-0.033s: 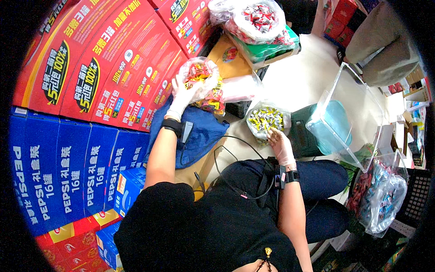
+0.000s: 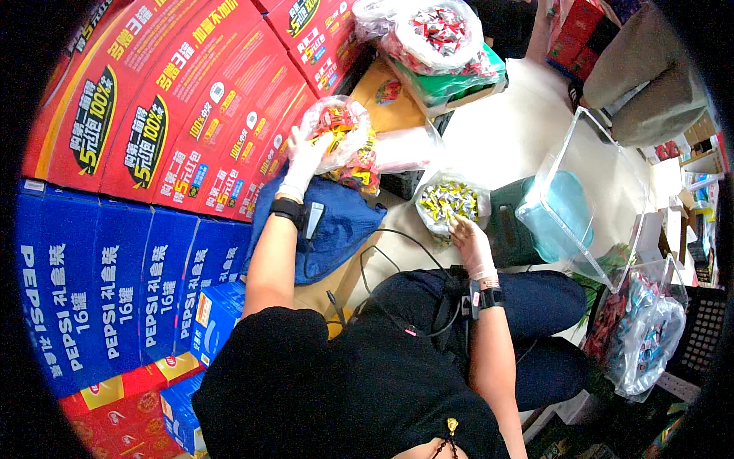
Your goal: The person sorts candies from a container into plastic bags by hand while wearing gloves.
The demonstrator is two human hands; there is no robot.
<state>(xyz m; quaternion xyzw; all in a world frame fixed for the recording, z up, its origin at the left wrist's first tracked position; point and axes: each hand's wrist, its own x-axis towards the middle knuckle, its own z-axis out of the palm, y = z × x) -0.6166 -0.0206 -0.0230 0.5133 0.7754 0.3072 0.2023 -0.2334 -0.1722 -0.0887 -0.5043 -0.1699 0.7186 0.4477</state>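
Two gloved hands are at work, each at its own bag of sweets; the left hand [image 2: 303, 159] reaches up and away from the body, its fingers spread and laid against the side of a clear bag of red and yellow wrapped sweets [image 2: 342, 142] — whether the grip has closed on the plastic or only presses it I cannot tell; the right hand [image 2: 469, 243] lies lower and nearer the lap, fingers curled down into the open mouth of a smaller clear bag of yellow and green sweets [image 2: 447, 203], and what the fingertips have hold of inside is hidden. Both wrists carry a dark band.

Set against the earlier picture nothing has shifted: both hands and both bags sit in the same places.

The red and yellow bag stands on a crumpled blue cloth [image 2: 336, 223], just in front of a wall of red cartons [image 2: 191, 107], with blue cartons [image 2: 99, 291] stacked below them on the left; the yellow and green bag rests on the pale floor [image 2: 497, 138] just past the right fingertips, beside a dark green crate [image 2: 508, 229]. A clear plastic bin [image 2: 581, 191] leans to the right of that crate — further up, a larger bag of red sweets [image 2: 440, 34] sits well apart from both hands.
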